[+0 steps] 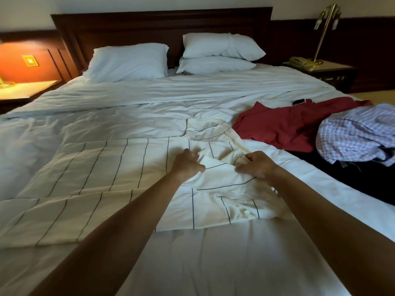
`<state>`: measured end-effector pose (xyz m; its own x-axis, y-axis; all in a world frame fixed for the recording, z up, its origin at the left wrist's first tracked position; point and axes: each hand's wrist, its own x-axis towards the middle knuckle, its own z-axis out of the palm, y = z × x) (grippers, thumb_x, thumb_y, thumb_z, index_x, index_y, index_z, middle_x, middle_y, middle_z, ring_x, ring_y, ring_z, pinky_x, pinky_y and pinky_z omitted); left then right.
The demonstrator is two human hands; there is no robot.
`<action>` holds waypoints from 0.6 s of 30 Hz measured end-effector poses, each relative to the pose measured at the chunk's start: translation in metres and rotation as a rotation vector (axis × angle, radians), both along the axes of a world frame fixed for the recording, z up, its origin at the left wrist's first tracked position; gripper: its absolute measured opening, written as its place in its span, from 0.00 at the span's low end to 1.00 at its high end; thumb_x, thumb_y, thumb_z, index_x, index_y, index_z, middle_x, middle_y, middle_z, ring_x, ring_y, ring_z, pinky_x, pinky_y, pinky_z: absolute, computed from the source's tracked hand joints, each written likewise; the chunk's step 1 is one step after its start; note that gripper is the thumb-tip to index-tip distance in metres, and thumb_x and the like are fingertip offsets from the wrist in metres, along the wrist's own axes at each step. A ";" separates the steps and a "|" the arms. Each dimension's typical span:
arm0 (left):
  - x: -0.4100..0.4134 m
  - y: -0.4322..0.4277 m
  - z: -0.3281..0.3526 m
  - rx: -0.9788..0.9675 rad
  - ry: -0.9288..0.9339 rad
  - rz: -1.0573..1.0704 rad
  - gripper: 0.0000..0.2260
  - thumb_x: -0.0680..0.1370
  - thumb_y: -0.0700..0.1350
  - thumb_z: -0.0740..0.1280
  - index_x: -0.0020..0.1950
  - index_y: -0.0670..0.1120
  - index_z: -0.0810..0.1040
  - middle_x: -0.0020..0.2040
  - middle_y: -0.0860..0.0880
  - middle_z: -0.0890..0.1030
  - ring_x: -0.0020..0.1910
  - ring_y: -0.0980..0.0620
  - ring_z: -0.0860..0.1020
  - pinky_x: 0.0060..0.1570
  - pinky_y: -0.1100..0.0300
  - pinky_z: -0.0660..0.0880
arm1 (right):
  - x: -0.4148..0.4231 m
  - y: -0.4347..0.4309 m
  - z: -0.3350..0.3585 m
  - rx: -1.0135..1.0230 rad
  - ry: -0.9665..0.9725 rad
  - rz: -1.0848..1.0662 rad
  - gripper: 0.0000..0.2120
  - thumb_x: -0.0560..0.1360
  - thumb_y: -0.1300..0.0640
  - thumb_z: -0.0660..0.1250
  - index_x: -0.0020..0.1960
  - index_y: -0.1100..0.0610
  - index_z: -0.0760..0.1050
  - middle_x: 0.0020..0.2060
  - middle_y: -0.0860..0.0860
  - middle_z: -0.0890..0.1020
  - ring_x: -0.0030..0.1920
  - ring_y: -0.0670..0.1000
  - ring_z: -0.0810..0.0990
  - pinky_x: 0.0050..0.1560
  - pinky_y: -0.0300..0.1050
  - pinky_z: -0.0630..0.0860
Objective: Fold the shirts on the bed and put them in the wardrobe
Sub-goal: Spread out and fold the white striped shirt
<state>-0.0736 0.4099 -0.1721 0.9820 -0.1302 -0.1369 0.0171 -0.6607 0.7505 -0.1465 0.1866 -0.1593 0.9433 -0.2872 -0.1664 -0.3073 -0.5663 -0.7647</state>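
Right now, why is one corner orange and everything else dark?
Head view: warm light glows on the orange wooden wall panel at far left; the brass lamp at right looks unlit, so the cream pinstriped shirt, left hand and right hand gripping it sit dim; the wide lens curves the edges.

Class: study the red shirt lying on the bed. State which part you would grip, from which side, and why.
Grip the red shirt probably by its left edge, coming from beside the striped shirt. It lies spread there with bare cloth, while the checked shirt heaps over its right part and a small dark object rests at its far edge.
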 end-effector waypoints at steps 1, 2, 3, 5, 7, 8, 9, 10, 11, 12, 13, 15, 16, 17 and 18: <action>0.001 0.001 -0.001 0.016 -0.061 0.037 0.12 0.72 0.46 0.73 0.49 0.40 0.78 0.46 0.41 0.82 0.49 0.41 0.82 0.39 0.59 0.71 | -0.001 -0.001 -0.002 -0.001 0.006 -0.005 0.11 0.61 0.51 0.76 0.40 0.55 0.81 0.36 0.52 0.83 0.41 0.55 0.83 0.47 0.51 0.80; 0.001 0.003 -0.001 -0.003 -0.090 0.093 0.11 0.75 0.47 0.69 0.43 0.39 0.78 0.43 0.37 0.83 0.47 0.38 0.83 0.38 0.57 0.73 | -0.002 -0.002 -0.003 0.000 0.010 -0.012 0.10 0.62 0.52 0.77 0.41 0.55 0.82 0.38 0.53 0.85 0.43 0.55 0.84 0.49 0.52 0.80; 0.006 0.006 -0.004 -0.055 -0.092 0.152 0.15 0.76 0.49 0.66 0.41 0.37 0.78 0.44 0.34 0.83 0.46 0.36 0.83 0.40 0.54 0.77 | -0.003 -0.003 -0.004 0.012 0.012 -0.023 0.10 0.64 0.54 0.77 0.43 0.55 0.82 0.41 0.54 0.86 0.45 0.55 0.84 0.51 0.53 0.81; 0.013 0.010 -0.006 -0.269 0.077 0.226 0.23 0.74 0.56 0.63 0.46 0.34 0.79 0.48 0.33 0.84 0.47 0.35 0.83 0.49 0.46 0.80 | -0.004 -0.006 -0.005 0.063 0.019 -0.020 0.09 0.67 0.55 0.77 0.45 0.56 0.83 0.43 0.55 0.86 0.46 0.55 0.85 0.51 0.52 0.82; 0.008 0.013 0.002 -0.366 0.257 0.170 0.25 0.66 0.63 0.72 0.44 0.41 0.79 0.40 0.41 0.81 0.39 0.43 0.80 0.42 0.54 0.77 | -0.006 -0.006 -0.001 0.135 0.050 0.012 0.11 0.68 0.55 0.78 0.48 0.57 0.83 0.44 0.55 0.86 0.45 0.53 0.84 0.45 0.46 0.80; 0.005 0.015 0.006 -0.311 0.283 0.074 0.26 0.62 0.63 0.77 0.42 0.43 0.76 0.34 0.44 0.76 0.33 0.48 0.75 0.35 0.58 0.71 | -0.006 -0.006 0.002 0.170 0.067 0.032 0.12 0.69 0.55 0.78 0.50 0.58 0.83 0.44 0.54 0.86 0.44 0.52 0.84 0.42 0.43 0.78; 0.004 0.015 0.007 -0.220 0.244 -0.025 0.26 0.60 0.60 0.81 0.40 0.44 0.74 0.30 0.47 0.71 0.28 0.50 0.71 0.31 0.61 0.65 | -0.005 -0.005 0.003 0.185 0.079 0.044 0.12 0.69 0.55 0.78 0.50 0.58 0.83 0.42 0.54 0.85 0.43 0.51 0.83 0.41 0.41 0.77; 0.004 0.015 0.005 -0.113 0.162 -0.072 0.23 0.61 0.55 0.83 0.37 0.44 0.73 0.27 0.49 0.69 0.25 0.51 0.68 0.29 0.62 0.62 | -0.004 -0.004 0.004 0.180 0.078 0.049 0.11 0.70 0.55 0.77 0.49 0.59 0.83 0.40 0.53 0.84 0.40 0.50 0.82 0.40 0.40 0.75; 0.005 0.013 0.001 -0.029 0.046 -0.068 0.20 0.63 0.50 0.82 0.34 0.44 0.72 0.26 0.51 0.68 0.25 0.52 0.67 0.28 0.61 0.61 | -0.002 -0.002 0.004 0.145 0.069 0.044 0.09 0.71 0.55 0.77 0.47 0.59 0.83 0.36 0.52 0.82 0.38 0.49 0.79 0.39 0.40 0.74; 0.005 0.011 -0.001 0.004 -0.040 -0.039 0.18 0.67 0.45 0.80 0.31 0.44 0.71 0.25 0.51 0.68 0.25 0.51 0.68 0.29 0.60 0.62 | -0.001 0.000 0.004 0.083 0.055 0.037 0.07 0.71 0.54 0.76 0.44 0.58 0.82 0.33 0.51 0.80 0.35 0.49 0.77 0.40 0.41 0.72; 0.007 0.009 -0.004 -0.027 -0.090 0.003 0.15 0.71 0.43 0.76 0.30 0.44 0.72 0.24 0.50 0.69 0.26 0.50 0.69 0.29 0.59 0.63 | 0.001 0.001 0.004 0.027 0.037 0.026 0.07 0.71 0.54 0.75 0.39 0.56 0.81 0.30 0.50 0.78 0.34 0.49 0.75 0.41 0.43 0.71; 0.011 0.004 -0.008 -0.166 -0.086 0.119 0.10 0.77 0.43 0.71 0.37 0.41 0.80 0.27 0.48 0.72 0.31 0.48 0.73 0.34 0.58 0.67 | 0.005 0.003 0.004 0.013 -0.005 -0.003 0.12 0.72 0.55 0.73 0.33 0.55 0.76 0.28 0.49 0.74 0.31 0.48 0.72 0.40 0.44 0.70; 0.010 0.001 -0.005 -0.273 -0.052 0.171 0.08 0.78 0.45 0.70 0.43 0.41 0.82 0.32 0.47 0.75 0.37 0.48 0.75 0.39 0.57 0.68 | 0.006 0.004 0.006 0.064 -0.045 -0.020 0.13 0.73 0.57 0.72 0.32 0.55 0.74 0.28 0.49 0.73 0.30 0.47 0.71 0.37 0.41 0.69; 0.008 -0.001 0.000 -0.400 -0.006 0.211 0.07 0.80 0.46 0.69 0.50 0.43 0.82 0.39 0.47 0.78 0.43 0.48 0.76 0.44 0.57 0.69 | 0.005 0.005 0.010 0.138 -0.098 -0.033 0.13 0.74 0.59 0.71 0.33 0.56 0.74 0.28 0.49 0.72 0.28 0.45 0.69 0.33 0.38 0.67; 0.003 -0.002 0.007 -0.531 0.057 0.218 0.07 0.81 0.47 0.68 0.57 0.47 0.81 0.47 0.48 0.79 0.49 0.48 0.76 0.50 0.58 0.69 | 0.003 0.007 0.016 0.223 -0.162 -0.030 0.12 0.75 0.61 0.71 0.34 0.57 0.74 0.28 0.51 0.72 0.27 0.44 0.68 0.30 0.36 0.65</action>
<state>-0.0703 0.4080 -0.1648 0.9868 0.0096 -0.1615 0.1607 -0.1707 0.9721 -0.1436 0.1934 -0.1434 0.9546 -0.2881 -0.0764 -0.1848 -0.3708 -0.9102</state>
